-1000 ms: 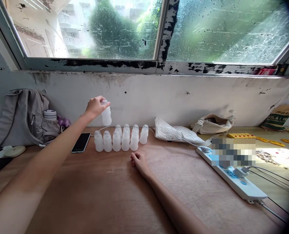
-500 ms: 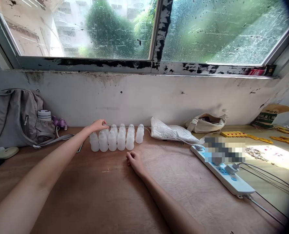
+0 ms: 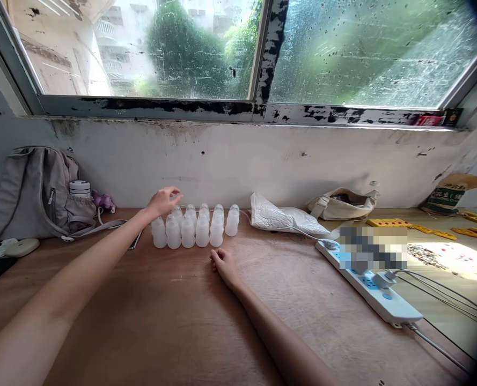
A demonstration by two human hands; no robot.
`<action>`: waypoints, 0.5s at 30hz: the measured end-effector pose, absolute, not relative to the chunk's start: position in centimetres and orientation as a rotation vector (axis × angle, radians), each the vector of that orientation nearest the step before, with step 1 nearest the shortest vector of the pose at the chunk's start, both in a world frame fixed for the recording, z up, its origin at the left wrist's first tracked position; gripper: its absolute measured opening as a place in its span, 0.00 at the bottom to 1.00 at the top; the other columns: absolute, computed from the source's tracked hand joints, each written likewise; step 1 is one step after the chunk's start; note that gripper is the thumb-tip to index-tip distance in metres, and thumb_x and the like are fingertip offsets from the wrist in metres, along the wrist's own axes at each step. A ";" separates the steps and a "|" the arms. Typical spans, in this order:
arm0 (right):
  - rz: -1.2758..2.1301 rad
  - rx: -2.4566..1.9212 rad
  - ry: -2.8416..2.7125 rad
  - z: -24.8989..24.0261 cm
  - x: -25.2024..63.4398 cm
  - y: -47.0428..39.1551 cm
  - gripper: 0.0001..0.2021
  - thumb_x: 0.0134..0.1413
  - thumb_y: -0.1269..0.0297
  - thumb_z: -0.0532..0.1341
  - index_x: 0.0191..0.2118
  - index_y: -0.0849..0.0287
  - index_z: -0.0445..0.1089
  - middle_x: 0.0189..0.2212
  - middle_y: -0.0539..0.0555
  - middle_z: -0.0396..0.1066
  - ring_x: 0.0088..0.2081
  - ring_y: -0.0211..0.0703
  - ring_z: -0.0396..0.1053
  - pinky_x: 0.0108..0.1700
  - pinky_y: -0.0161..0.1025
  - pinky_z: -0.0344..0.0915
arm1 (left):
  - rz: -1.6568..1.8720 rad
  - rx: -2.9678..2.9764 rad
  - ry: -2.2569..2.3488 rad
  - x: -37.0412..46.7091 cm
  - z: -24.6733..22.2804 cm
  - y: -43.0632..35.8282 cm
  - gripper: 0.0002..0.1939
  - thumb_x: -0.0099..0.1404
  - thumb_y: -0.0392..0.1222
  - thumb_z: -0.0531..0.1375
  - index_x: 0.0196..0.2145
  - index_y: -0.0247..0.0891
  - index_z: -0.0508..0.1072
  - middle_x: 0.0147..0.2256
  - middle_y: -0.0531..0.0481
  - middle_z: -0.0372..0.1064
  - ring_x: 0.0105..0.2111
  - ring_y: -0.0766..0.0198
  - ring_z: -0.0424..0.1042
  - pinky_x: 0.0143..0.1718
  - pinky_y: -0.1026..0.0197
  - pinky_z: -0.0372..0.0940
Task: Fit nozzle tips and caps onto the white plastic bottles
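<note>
Small frosted white bottles [image 3: 188, 236] with clear tops stand upright in close rows on the brown table [image 3: 153, 316]. My left hand [image 3: 164, 201] is raised over the back left of the group, its fingers apart and nothing seen in them. A single bottle [image 3: 232, 221] stands at the right end of the back row. In front of the right end of the front row, my right hand [image 3: 224, 266] rests on the table with its fingers curled in, and no object shows in it. My left hand and forearm partly hide the bottles at the back left.
At the left stands a grey backpack [image 3: 41, 193] with a purple toy [image 3: 103, 201] beside it. A silver padded pouch [image 3: 278, 214], a beige bag [image 3: 343, 203] and a white power strip [image 3: 371, 287] with cables lie at the right. Behind is the wall [image 3: 222, 171].
My left hand has lifted from the bottles at the back left, and its fingers have spread. My right hand stays at the same place on the table. The view has shifted slightly.
</note>
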State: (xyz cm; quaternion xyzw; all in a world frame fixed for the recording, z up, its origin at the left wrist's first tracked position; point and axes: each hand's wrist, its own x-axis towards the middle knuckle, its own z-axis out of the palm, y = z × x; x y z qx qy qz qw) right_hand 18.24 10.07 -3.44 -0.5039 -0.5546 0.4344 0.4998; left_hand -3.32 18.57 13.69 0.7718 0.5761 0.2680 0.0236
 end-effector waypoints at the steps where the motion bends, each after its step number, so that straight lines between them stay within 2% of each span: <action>1: 1.051 -1.216 -1.329 -3.4 18.2 10.0 0.16 0.45 0.52 0.54 0.20 0.61 0.61 0.16 0.48 0.61 0.15 0.34 0.59 0.16 0.32 0.59 | 0.898 2.407 1.772 -3.0 13.8 17.4 0.18 0.61 0.50 0.47 0.42 0.38 0.64 0.44 0.46 0.66 0.42 0.61 0.66 0.43 0.60 0.61; 5: 1.040 -1.181 -1.271 -1.0 17.9 9.6 0.16 0.47 0.52 0.53 0.21 0.61 0.60 0.18 0.48 0.61 0.15 0.32 0.58 0.15 0.31 0.57 | 1.296 2.558 1.498 -1.5 11.2 10.7 0.11 0.62 0.43 0.48 0.36 0.38 0.66 0.34 0.49 0.69 0.34 0.65 0.68 0.38 0.62 0.63; 9: 1.084 -0.914 -1.153 6.1 17.7 6.3 0.13 0.48 0.54 0.55 0.23 0.60 0.60 0.18 0.47 0.59 0.16 0.31 0.56 0.17 0.30 0.55 | 1.112 2.774 1.327 -1.2 4.6 4.6 0.08 0.60 0.37 0.50 0.34 0.40 0.67 0.32 0.49 0.69 0.34 0.62 0.68 0.38 0.60 0.63; 12: 1.156 -0.708 -1.231 11.4 18.7 0.6 0.10 0.48 0.56 0.56 0.28 0.57 0.63 0.16 0.45 0.58 0.16 0.32 0.58 0.20 0.32 0.58 | 1.045 2.748 1.541 -3.0 1.0 3.4 0.09 0.60 0.37 0.50 0.36 0.41 0.67 0.36 0.47 0.68 0.39 0.59 0.66 0.41 0.57 0.61; 15: 1.212 -0.734 -1.230 13.7 20.9 -6.4 0.14 0.42 0.48 0.59 0.28 0.53 0.63 0.13 0.46 0.57 0.15 0.35 0.58 0.17 0.33 0.57 | 0.924 2.585 1.939 -6.5 -0.2 5.0 0.11 0.61 0.40 0.48 0.38 0.40 0.67 0.35 0.46 0.67 0.37 0.57 0.66 0.40 0.55 0.61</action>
